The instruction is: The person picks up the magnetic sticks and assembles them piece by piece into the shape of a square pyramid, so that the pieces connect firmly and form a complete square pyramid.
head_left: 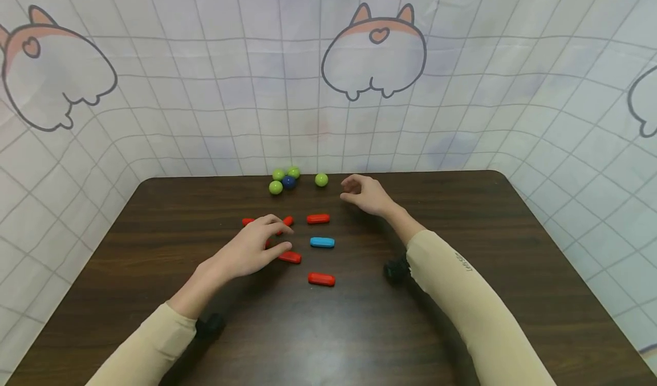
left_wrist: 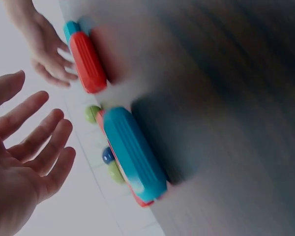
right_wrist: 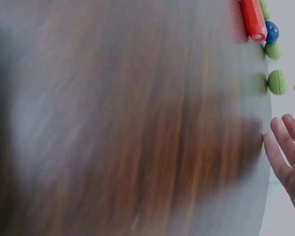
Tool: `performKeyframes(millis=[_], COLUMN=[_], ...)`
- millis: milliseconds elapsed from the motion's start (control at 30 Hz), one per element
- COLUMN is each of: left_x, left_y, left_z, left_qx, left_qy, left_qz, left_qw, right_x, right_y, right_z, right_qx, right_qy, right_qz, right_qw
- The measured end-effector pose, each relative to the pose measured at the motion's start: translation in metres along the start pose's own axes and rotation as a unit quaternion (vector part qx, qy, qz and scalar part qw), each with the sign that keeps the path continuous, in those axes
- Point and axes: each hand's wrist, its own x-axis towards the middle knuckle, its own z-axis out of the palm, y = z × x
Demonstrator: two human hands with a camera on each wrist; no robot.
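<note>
Fingers apart, left hand grips nothing, partly hides red bars; blue bar at its three o'clock. Lone green ball between nine and ten o'clock of right hand, fingers likewise apart, empty. Likely best: low, gentle pinch against rolling.

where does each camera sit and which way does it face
Head: worn on the head, facing forward and down at the table; left hand, right hand and both sleeves show.
Left wrist: on that wrist, facing across the table; left hand close up, right hand beyond.
Right wrist: on that wrist, facing across the table; only the right hand shows, at the right edge.
Shared: both wrist views show the dark blue ball and green balls.
</note>
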Motion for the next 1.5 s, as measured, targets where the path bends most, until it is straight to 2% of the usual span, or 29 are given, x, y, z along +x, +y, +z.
performKeyframes(millis=[433, 600, 833, 967, 1233, 1500], left_x=[0.004, 0.005, 0.005, 0.006, 0.005, 0.01], left_y=[0.029, 0.037, 0.045, 0.047, 0.048, 0.05], left_z=[0.017, 0.024, 0.031, 0.035, 0.038, 0.039], left_qx=[-0.018, -0.005, -0.02, -0.013, -0.002, 0.008], left_qy=[-0.075, -0.106, -0.135, -0.143, -0.15, -0.157], left_qz=[0.037, 0.042, 0.052, 0.055, 0.055, 0.066], left_qw=[0.9964, 0.9935, 0.9893, 0.9881, 0.9871, 0.9853], right_x=[0.032, 0.039, 0.046, 0.046, 0.041, 0.039], right_y=[-0.009, -0.012, -0.02, -0.018, -0.015, -0.013], right_z=[0.024, 0.03, 0.031, 0.031, 0.03, 0.029], right_qx=[0.021, -0.022, -0.1, -0.116, -0.054, -0.077], right_qy=[0.009, -0.002, -0.038, -0.039, -0.009, -0.011], right_qz=[0.039, 0.029, 0.001, 0.004, 0.021, 0.006], right_qw=[0.999, 0.9993, 0.9942, 0.9925, 0.9983, 0.997])
